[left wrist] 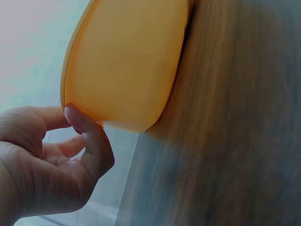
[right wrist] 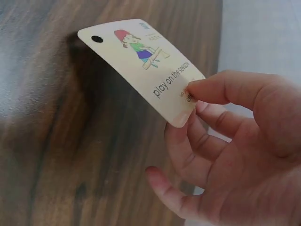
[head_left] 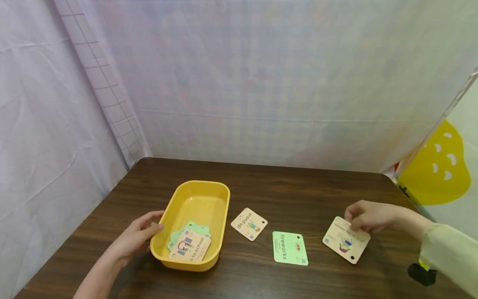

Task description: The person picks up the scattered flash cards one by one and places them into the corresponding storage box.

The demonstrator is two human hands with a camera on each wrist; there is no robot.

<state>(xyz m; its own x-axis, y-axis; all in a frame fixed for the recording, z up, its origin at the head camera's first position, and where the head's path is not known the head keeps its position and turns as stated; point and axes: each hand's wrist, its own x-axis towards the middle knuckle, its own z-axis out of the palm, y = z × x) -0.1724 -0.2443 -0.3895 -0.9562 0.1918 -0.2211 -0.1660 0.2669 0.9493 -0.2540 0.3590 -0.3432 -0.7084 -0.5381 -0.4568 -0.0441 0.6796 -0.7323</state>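
My left hand (head_left: 138, 234) grips the near left rim of a yellow plastic tray (head_left: 226, 199), thumb over the edge; the left wrist view shows the same pinch on the tray wall (left wrist: 122, 61). Inside the tray's near end lie several green cards (head_left: 201, 229) under a cream card (head_left: 198, 249) reading "to school". At the right, my right hand (head_left: 367, 216) pinches a cream card (head_left: 352, 247) by one edge. In the right wrist view that card (right wrist: 136, 61) reads "play on the seesaw", has a punched corner hole and is tilted off the table.
On the dark wood table (head_left: 284, 178), a cream "stand up" card (head_left: 244, 222) lies right of the tray, and a green "fireworks" card (head_left: 289, 249) lies between it and my right hand. Pale cloth (head_left: 261, 83) hangs behind the table. A black object (head_left: 422, 274) sits near my right sleeve.
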